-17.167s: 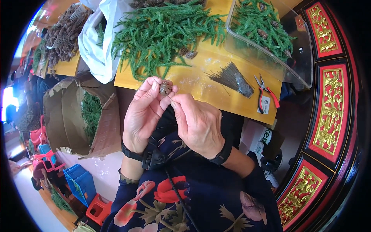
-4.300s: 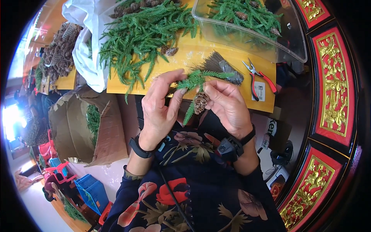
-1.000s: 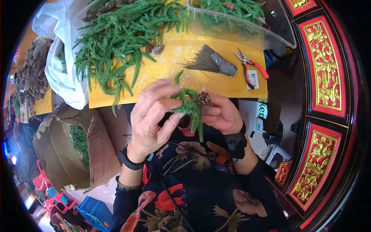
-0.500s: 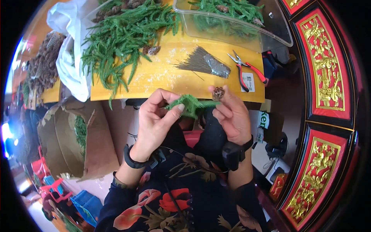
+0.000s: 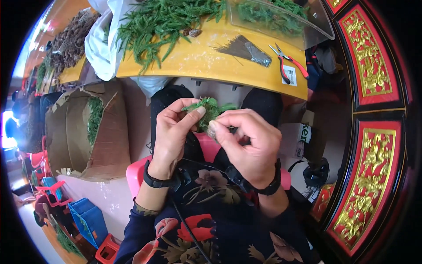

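Over my lap, my left hand pinches a sprig of green artificial pine between thumb and fingers. My right hand is closed too, its fingertips meeting just below the sprig. Between its thumb and forefinger sits a small pine cone, mostly covered by the fingers. Cone and sprig nearly touch; whether they are joined I cannot tell.
On the yellow table ahead lie a pile of pine sprigs, a bundle of thin wires and red-handled pliers. A clear plastic bin holds more greenery. An open cardboard box stands at left, near a blue crate.
My right hand has brought the pine cone left and down to the sprig, turning palm-down. Both hands now sit closer together, and the view has shifted.
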The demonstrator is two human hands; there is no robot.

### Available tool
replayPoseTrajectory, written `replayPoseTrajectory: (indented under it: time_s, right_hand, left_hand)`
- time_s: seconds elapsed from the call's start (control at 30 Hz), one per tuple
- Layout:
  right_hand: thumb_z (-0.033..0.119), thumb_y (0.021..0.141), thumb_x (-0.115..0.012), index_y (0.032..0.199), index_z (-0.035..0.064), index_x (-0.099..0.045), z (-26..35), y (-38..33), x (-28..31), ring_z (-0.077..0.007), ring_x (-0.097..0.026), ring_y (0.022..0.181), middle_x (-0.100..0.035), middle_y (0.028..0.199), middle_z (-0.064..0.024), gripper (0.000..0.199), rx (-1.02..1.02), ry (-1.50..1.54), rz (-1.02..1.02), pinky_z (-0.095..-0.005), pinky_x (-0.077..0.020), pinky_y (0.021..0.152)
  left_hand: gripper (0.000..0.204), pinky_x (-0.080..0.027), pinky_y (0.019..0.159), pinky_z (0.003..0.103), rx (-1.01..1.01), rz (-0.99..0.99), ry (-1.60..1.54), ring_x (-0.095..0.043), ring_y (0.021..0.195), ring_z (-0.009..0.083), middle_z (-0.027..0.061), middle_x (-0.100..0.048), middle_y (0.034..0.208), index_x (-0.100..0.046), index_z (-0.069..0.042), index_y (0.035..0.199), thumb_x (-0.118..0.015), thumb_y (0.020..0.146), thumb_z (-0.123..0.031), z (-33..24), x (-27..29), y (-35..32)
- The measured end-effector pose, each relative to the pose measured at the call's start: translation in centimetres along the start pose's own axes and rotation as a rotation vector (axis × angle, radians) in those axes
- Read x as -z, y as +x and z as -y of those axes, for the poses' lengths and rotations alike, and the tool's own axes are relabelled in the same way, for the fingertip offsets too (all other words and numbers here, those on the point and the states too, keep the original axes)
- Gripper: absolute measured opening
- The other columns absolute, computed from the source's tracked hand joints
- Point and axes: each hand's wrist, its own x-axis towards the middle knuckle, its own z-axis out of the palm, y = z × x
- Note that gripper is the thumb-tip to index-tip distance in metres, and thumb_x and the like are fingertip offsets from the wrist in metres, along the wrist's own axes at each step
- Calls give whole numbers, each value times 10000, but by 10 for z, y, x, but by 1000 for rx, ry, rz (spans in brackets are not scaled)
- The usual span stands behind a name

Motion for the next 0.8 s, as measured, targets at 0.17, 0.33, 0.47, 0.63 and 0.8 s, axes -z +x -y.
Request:
replayPoseTrajectory:
  time_s: [0.17, 0.33, 0.47, 0.63, 0.8]
  right_hand:
    - [-28, 757, -696, 782, -12, -638, 0, -30, -14, -77, -587, 506, -636, 726, -74, 65, -36, -239, 18, -194, -391, 427]
    - [-16, 752, -702, 770, -6, -636, 10, -43, -15, -81, -580, 477, -636, 715, -69, 69, -40, -348, 1, -216, -390, 423]
    - [-8, 750, -706, 763, -4, -631, 17, -53, -14, -83, -555, 447, -637, 708, -75, 76, -31, -349, -15, -223, -388, 421]
    - [-7, 747, -709, 768, -3, -627, 29, -63, -12, -85, -563, 458, -635, 719, -78, 84, 46, -362, -37, -223, -388, 425]
    - [-7, 742, -710, 780, 9, -623, 27, -74, -12, -103, -582, 487, -631, 741, -79, 97, 137, -437, -41, -232, -403, 431]
  left_hand:
    - [172, -410, 578, 167, -33, 46, -45, -553, 695, 38, 13, -657, 871, -640, -7, 1014, -637, 852, -64, 9, 19, -16]
    - [184, -425, 593, 172, -31, 133, -124, -569, 727, 50, 22, -658, 888, -643, -6, 1030, -628, 868, -90, 10, 20, -31]
    - [177, -432, 599, 175, -3, 177, -197, -568, 730, 51, 23, -651, 875, -645, -5, 1022, -616, 883, -111, 7, 22, -50]
    - [176, -435, 595, 175, -102, 222, -79, -563, 706, 49, 21, -641, 837, -649, -3, 998, -599, 901, -141, 9, 19, -66]
    - [157, -407, 550, 168, -87, 214, -14, -516, 615, 37, 4, -629, 776, -663, -2, 951, -615, 889, -138, 10, 18, -72]
